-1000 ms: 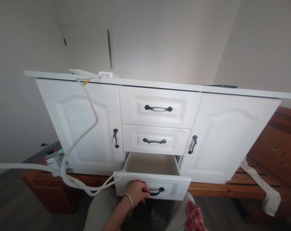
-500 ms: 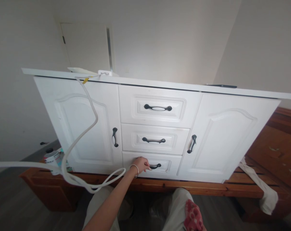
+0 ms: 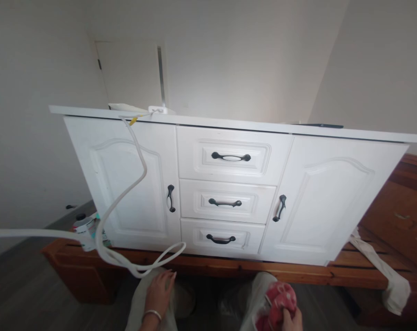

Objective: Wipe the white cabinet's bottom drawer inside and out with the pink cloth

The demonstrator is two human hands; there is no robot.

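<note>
While both hands sit low at the frame's bottom edge, everything else stands above and beyond them.
left hand: left hand [image 3: 161,288] flat, fingers spread and relaxed, resting on the person's pale trouser knee; holds nothing; thin metal bangle at the wrist.
right hand: right hand [image 3: 291,317] partly cut off by the frame edge, fingers curled around a red cloth [image 3: 276,301].
cloth: soft, crumpled, red with a lighter pattern; bunched on the right knee, just left of the right hand.
bottom drawer: bottom drawer [image 3: 222,237] pushed in, above and between the two hands; white panelled front, raised rectangular moulding, dark curved metal handle [image 3: 221,239].
cabinet: white cabinet [image 3: 325,197] smooth painted finish, three stacked drawers in the middle, arched-panel door on each side, dark handles throughout.
hose: white hose [image 3: 132,184] flexible, tubular; drops from the cabinet top, loops just above the left hand, runs off far left.
base: cabinet rests on a reddish-brown wooden frame [image 3: 298,271], glossy, knotty grain.
floor: dark grey planks.
far right: pale cloth strip [image 3: 384,271] draped over the wood.
</note>
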